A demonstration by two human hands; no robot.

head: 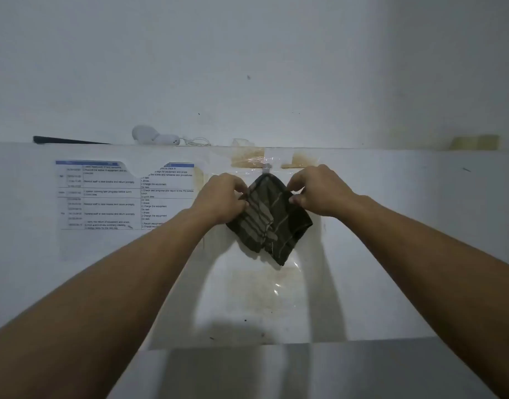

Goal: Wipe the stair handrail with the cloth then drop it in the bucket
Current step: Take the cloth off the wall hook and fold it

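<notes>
A dark checked cloth (pixel 272 221) hangs against a white wall from a small grey hook (pixel 267 167) at its top corner. My left hand (pixel 223 195) pinches the cloth's left edge. Opposite it, my right hand (pixel 318 190) pinches the right edge near the top. Both arms reach forward at about chest height. No handrail and no bucket are in view.
A printed schedule sheet (pixel 123 194) is stuck to the wall left of the cloth. On the ledge above lie a white rounded device with a cable (pixel 156 136), a dark flat object (pixel 66 140) and yellowed tape patches (pixel 247 156).
</notes>
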